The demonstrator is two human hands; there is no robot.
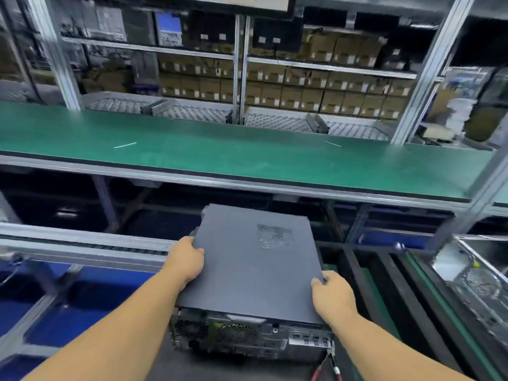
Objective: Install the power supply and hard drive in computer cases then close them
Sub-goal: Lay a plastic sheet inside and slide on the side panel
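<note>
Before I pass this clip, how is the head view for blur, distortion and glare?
Head view: wide-angle bends the green belt and frame posts; shelves of boxes are soft with motion blur; computer case and both hands, left hand, right hand, read clearly; no strong glare.

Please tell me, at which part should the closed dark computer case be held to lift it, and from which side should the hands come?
Grip the computer case by its two long side edges, one hand from each side. It lies flat, wide, with a smooth top panel that offers no handle. The left hand and right hand already hold it so, fingers curled over the cover's edges. Avoid the rear face with fan grille and ports.
</note>
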